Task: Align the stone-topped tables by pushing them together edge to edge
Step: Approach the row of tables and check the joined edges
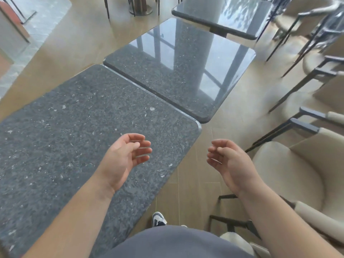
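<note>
Near surface [80, 131] and middle surface [178, 71] meet edge to edge, slightly offset. Left hand [124, 159] and right hand [230, 164] hover, fingers loosely curled, holding nothing, probably poised to correct.

Near worktop [78, 138]: dark speckled stone, taken as the landmark. Middle worktop [178, 71] lies edge to edge along its far side, seam closed, offset to the right. Far worktop [223, 13] beyond that, apart. Left hand [126, 157] above the near worktop's right part, fingers loosely curled, holding nothing. Right hand [229, 161] off its right edge, over the wooden floor [195, 192], likewise loose. Cream chairs [290, 174] further right.
</note>
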A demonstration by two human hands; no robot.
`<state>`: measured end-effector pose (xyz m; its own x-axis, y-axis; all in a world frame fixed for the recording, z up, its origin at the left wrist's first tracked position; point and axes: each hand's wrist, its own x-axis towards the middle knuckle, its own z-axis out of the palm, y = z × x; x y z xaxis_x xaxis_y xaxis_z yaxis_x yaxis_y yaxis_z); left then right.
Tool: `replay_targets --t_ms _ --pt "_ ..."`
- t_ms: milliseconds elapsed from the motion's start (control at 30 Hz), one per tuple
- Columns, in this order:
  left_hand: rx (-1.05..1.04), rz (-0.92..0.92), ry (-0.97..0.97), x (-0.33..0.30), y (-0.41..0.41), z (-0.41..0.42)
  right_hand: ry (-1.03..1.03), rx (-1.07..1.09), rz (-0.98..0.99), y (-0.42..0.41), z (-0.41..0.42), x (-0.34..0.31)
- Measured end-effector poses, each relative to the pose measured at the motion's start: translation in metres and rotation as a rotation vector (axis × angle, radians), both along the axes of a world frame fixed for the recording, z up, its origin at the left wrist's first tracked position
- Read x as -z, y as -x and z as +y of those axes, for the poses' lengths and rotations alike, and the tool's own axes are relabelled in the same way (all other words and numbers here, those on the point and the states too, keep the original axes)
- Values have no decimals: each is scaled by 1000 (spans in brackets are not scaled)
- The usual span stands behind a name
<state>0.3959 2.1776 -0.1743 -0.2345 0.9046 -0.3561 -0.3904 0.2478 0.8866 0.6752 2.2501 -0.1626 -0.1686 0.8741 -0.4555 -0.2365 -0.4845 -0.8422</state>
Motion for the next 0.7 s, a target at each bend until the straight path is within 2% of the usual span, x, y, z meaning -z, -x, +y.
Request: replay_targets --t_ms 367,700 --pt "-25 82 45 0 -49 -77 48 5 -21 -37 -58 20" --pt "8 82 -59 -24 6 -160 -55 77 -24 -2 -148 5"
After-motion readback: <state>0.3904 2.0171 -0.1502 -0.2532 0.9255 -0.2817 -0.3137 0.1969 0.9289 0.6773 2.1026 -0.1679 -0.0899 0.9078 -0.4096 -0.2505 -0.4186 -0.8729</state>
